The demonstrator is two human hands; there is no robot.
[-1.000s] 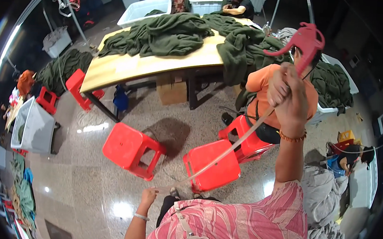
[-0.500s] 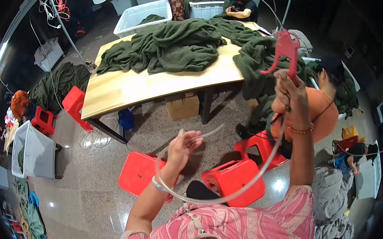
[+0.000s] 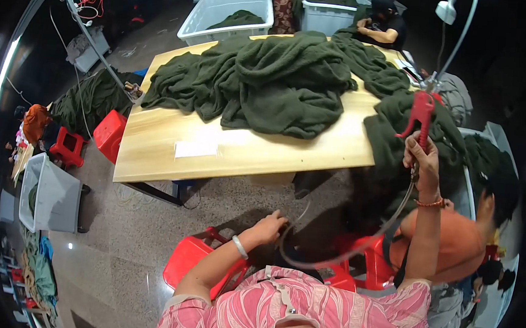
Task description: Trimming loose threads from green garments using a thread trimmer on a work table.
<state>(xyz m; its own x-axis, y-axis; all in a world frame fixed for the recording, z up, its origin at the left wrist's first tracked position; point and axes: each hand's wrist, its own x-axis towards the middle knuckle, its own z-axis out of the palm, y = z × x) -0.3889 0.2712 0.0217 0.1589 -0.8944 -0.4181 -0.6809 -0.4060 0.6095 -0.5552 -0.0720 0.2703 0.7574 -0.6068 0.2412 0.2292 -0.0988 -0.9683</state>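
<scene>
My right hand [image 3: 421, 155] is closed round the handle of a red air blow gun [image 3: 422, 111], raised at the right with its nozzle upward. A clear hose [image 3: 387, 226] hangs from the gun's lower end and loops past my left hand [image 3: 267, 228]. That hand is low in front of me, its fingers loosely bent and apart, close beside the hose; I cannot tell whether they touch. Dark green fleece fabric [image 3: 281, 83] is heaped on the wooden table [image 3: 264, 150] ahead. More of it hangs over the table's right end, behind the gun.
A red stool [image 3: 189, 259] stands below my left arm. A person in orange [image 3: 443, 243] bends close beside my right arm. Another person in black [image 3: 388, 29] sits beyond the table. White bins [image 3: 190, 28] hold green fabric at the back, and a wheeled bin [image 3: 56, 195] stands left.
My view has moved closer to the table. My left hand has turned over from palm up, and the hose is now on its right side. The person in orange has leaned down.
</scene>
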